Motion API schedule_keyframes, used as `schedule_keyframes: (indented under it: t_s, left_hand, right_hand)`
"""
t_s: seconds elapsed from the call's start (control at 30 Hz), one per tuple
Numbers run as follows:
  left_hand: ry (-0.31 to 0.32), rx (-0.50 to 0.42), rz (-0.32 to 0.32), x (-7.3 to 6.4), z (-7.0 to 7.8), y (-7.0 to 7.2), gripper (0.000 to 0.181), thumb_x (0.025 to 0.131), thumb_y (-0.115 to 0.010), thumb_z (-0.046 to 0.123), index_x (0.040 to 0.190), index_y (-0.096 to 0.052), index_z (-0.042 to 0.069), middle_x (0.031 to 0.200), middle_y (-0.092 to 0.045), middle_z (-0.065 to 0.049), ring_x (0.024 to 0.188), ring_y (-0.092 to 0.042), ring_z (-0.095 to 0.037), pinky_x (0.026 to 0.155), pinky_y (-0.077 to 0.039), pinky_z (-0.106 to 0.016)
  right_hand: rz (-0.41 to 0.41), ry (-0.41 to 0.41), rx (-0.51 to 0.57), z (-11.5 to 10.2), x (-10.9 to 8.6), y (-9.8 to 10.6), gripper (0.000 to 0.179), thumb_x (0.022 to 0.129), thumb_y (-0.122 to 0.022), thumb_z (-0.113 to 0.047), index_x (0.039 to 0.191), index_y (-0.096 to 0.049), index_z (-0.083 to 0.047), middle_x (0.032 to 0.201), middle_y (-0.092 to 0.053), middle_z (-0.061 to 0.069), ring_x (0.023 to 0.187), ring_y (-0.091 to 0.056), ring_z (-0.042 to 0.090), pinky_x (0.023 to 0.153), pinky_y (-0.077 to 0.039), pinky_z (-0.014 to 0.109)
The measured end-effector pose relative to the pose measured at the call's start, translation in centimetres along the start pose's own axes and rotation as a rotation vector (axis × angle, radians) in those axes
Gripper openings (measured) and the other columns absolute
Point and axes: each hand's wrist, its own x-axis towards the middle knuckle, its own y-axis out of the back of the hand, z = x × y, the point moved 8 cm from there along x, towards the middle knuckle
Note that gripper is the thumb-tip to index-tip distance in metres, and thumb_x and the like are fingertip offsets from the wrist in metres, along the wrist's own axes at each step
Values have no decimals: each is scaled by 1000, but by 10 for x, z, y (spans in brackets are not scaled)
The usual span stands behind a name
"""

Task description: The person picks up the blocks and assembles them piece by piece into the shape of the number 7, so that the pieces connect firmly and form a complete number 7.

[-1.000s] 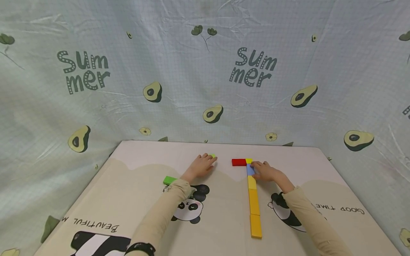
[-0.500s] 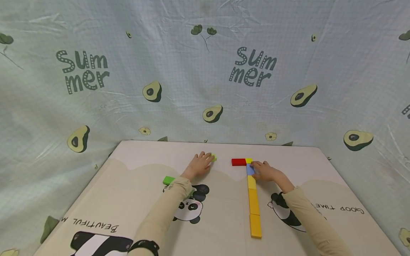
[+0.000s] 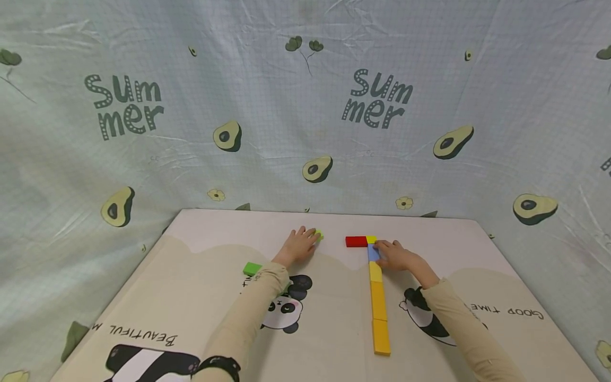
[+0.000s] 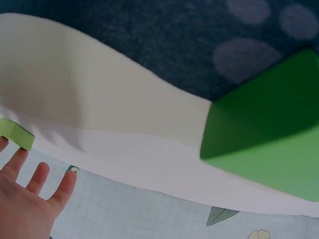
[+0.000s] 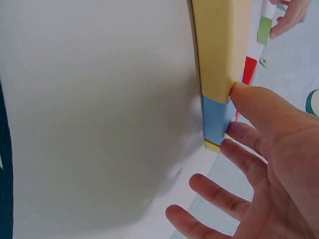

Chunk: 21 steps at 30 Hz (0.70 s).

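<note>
My left hand (image 3: 297, 246) reaches to the back of the table, fingers spread. Its fingertips touch a small light green block (image 4: 17, 134); the thumb is out of sight in the left wrist view. My right hand (image 3: 398, 257) rests beside a line of blocks. Two of its fingertips touch the side of the blue block (image 5: 215, 118), and its thumb lies against the yellow block (image 5: 214, 50); the other fingers stand apart. At the line's far end are a small yellow block (image 3: 371, 240) and, extending left from it, a red block (image 3: 356, 242).
Two longer orange-yellow blocks, one nearer the middle (image 3: 378, 301) and one at the near end (image 3: 381, 337), continue the line toward me. A green block (image 3: 251, 269) lies beside my left forearm. The table (image 3: 329, 339) has a panda-print cover; a patterned curtain (image 3: 272, 106) hangs behind.
My left hand has shifted slightly left, and its fingers now lie over the light green block, more of which shows. The right hand and the line of blocks stay where they were.
</note>
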Motion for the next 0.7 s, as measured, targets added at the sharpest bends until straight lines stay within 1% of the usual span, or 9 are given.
schedule_keyframes:
  t_s: [0.13,0.37,0.7]
  left_hand:
    - [1,5,6,0,0,0,39,92,-45,25,130,-44,16,133,-45,-6,117,-43,-29,91,-39,-47]
    - [23,-7,-21,1,-2,-1,39,93,-44,26,130,-45,18,135,-43,-7,119,-40,-29,92,-39,-47]
    - [22,-9,-43,1,1,1,39,93,-43,27,131,-45,18,127,-48,-8,113,-41,-26,91,-38,-46]
  right_hand:
    - [0,1,-11,0,0,0,47,86,-56,-22,126,-42,-2,133,-39,22,112,-39,44,94,-36,54]
    - [-8,-7,6,0,1,0,47,86,-56,-22,127,-42,-3,134,-39,21,112,-39,43,94,-37,54]
    - [1,5,0,0,1,1,46,86,-56,-21,126,-42,-2,133,-39,22,112,-39,44,94,-36,55]
